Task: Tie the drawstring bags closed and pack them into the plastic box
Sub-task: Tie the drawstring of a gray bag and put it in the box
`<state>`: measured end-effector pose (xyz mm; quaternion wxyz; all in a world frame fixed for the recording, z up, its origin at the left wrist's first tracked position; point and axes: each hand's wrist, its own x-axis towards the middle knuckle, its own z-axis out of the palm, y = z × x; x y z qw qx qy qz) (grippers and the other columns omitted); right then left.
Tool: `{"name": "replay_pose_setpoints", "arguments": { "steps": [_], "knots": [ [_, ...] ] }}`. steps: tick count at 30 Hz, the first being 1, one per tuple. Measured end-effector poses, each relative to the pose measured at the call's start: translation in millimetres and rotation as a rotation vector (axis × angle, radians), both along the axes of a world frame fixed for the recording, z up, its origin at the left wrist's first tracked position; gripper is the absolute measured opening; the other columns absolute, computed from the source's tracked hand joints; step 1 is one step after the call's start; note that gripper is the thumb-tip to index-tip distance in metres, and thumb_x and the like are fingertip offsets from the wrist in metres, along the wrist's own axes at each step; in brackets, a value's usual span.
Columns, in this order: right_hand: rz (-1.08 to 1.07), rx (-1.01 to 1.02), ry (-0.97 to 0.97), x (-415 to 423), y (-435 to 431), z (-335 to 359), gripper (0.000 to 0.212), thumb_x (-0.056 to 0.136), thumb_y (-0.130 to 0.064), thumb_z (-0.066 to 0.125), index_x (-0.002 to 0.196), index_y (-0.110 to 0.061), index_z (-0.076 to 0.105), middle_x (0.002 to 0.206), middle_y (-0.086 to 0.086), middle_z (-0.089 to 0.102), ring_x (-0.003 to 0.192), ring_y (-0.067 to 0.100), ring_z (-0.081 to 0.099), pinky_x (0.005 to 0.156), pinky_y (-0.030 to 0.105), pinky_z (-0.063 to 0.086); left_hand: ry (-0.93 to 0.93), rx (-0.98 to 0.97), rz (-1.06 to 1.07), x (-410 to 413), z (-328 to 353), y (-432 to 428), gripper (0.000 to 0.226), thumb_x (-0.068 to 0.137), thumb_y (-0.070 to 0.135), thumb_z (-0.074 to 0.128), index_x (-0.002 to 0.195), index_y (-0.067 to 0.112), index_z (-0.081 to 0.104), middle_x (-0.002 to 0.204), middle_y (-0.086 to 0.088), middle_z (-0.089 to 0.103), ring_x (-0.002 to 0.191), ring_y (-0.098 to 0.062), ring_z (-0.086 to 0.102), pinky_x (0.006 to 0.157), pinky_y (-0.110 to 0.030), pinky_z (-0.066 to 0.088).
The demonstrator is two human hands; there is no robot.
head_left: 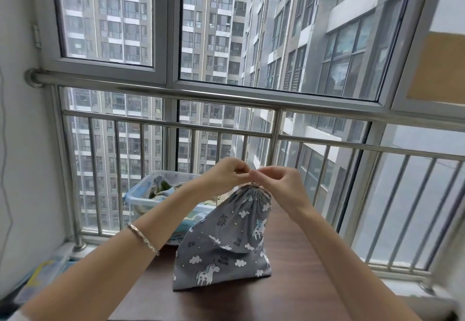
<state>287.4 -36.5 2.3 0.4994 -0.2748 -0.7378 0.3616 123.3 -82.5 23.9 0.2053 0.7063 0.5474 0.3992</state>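
Pinching with both hands, we hold the drawstring [255, 184] right above the gathered neck of the grey drawstring bag [226, 240]. Our left hand [227, 173] has its thumb and fingers curled together at the cord. Our right hand [279, 182] meets it fingertip to fingertip from the other side. The cord itself is mostly hidden under our fingers, so we cannot tell whether a knot has formed.

The bag's mouth is drawn tight into pleats directly beneath our fingertips. The bag stands upright on the dark wooden table [289, 285], its bottom edge resting on the surface and its body leaning a little to the right. It is printed with white clouds, stars and unicorns.

Behind the bag and to its left, the clear plastic box [137, 196] sits on the far end of the table, partly covered by our left forearm. Bundled fabric [163, 187] in blue and green lies inside it, rising close to the rim. The bag's lower left corner is near the box, though we cannot tell if they touch.

A silver bracelet [143, 239] circles our left wrist. Beyond the table a steel railing [226, 95] runs across tall windows [115, 16], with apartment towers outside.
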Motion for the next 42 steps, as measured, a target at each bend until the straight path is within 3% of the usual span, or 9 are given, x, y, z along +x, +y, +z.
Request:
{"name": "replay_pose_setpoints", "arguments": {
  "steps": [5,10,13,16,19,23,28,35,42],
  "knots": [
    [-0.026,-0.012,-0.041,3.3,6.5,-1.9,0.007,0.087,-0.018,0.070,0.086,-0.013,0.075,0.079,0.002,0.075,0.078,0.013,0.070,0.079,0.028,0.055,0.112,0.027,0.017,-2.3,4.1,-1.2,0.014,0.089,0.027,0.064,0.077,0.019,0.066,0.065,0.010,0.057,0.051,0.003,0.045,0.055,-0.012,0.036],
    [0.022,-0.075,-0.083,34.3,18.7,1.3,0.014,0.092,-0.016,0.061,0.094,-0.004,0.067,0.093,0.018,0.067,0.087,0.023,0.063,0.083,0.031,0.052,0.070,-0.093,0.067,-22.0,10.2,-9.3,0.018,0.092,0.031,0.058,0.082,0.017,0.064,0.069,0.001,0.053,0.052,-0.008,0.037,0.048,-0.016,0.033],
    [0.181,-0.225,-0.091,33.5,18.9,2.2,0.018,0.097,-0.013,0.052,0.097,0.002,0.062,0.102,0.020,0.067,0.097,0.026,0.065,0.092,0.034,0.052,0.110,-0.093,0.055,-19.8,2.1,-6.6,0.014,0.092,0.029,0.057,0.083,0.019,0.062,0.081,0.002,0.061,0.071,-0.020,0.055,0.072,-0.028,0.049],
    [0.307,-0.439,-0.066,24.3,20.8,10.6,0.024,0.100,-0.013,0.041,0.084,-0.003,0.056,0.085,0.012,0.067,0.081,0.023,0.066,0.079,0.031,0.054,0.270,0.021,0.123,-11.5,2.6,-4.2,0.007,0.085,0.034,0.065,0.086,0.028,0.067,0.097,0.007,0.058,0.095,-0.017,0.056,0.092,-0.034,0.047],
    [0.309,-0.544,-0.359,16.2,26.4,16.8,0.034,0.101,-0.029,0.041,0.081,-0.006,0.057,0.079,0.009,0.064,0.074,0.021,0.061,0.075,0.030,0.052,0.349,0.114,0.153,-1.4,5.7,-10.4,0.013,0.083,0.032,0.068,0.092,0.023,0.073,0.087,0.009,0.059,0.079,-0.011,0.056,0.076,-0.026,0.050],
    [0.288,-0.560,-0.862,0.5,31.1,22.1,0.038,0.097,-0.032,0.053,0.109,0.003,0.059,0.095,0.013,0.062,0.083,0.024,0.059,0.084,0.035,0.051,0.335,0.133,0.184,11.2,1.9,-12.6,0.018,0.086,0.029,0.068,0.095,0.016,0.075,0.074,0.007,0.070,0.050,-0.006,0.055,0.053,-0.021,0.050],
    [0.237,-0.661,-1.071,-7.2,34.0,31.3,0.048,0.094,-0.049,0.053,0.105,-0.003,0.057,0.087,0.008,0.063,0.070,0.019,0.060,0.063,0.026,0.052,0.150,0.180,0.180,10.6,-9.4,-12.1,0.014,0.082,0.018,0.073,0.094,0.012,0.076,0.079,0.003,0.075,0.066,-0.007,0.070,0.073,-0.028,0.060],
    [0.330,-0.687,-0.907,-5.2,33.2,33.2,0.009,0.093,-0.011,0.058,0.086,-0.005,0.059,0.083,0.008,0.059,0.072,0.017,0.055,0.066,0.025,0.047,0.010,0.202,0.140,9.1,-13.9,-10.6,0.021,0.081,0.015,0.075,0.102,0.012,0.075,0.088,0.002,0.075,0.076,-0.002,0.070,0.080,-0.025,0.058],
    [0.372,-0.520,-0.500,-0.3,32.1,24.1,0.011,0.091,-0.009,0.061,0.098,-0.001,0.065,0.087,0.010,0.069,0.080,0.018,0.063,0.076,0.027,0.051,-0.147,0.206,0.022,8.7,-15.0,-9.2,0.031,0.086,0.006,0.068,0.117,0.007,0.067,0.105,-0.002,0.073,0.094,-0.005,0.069,0.085,-0.020,0.054]
  ]
}}
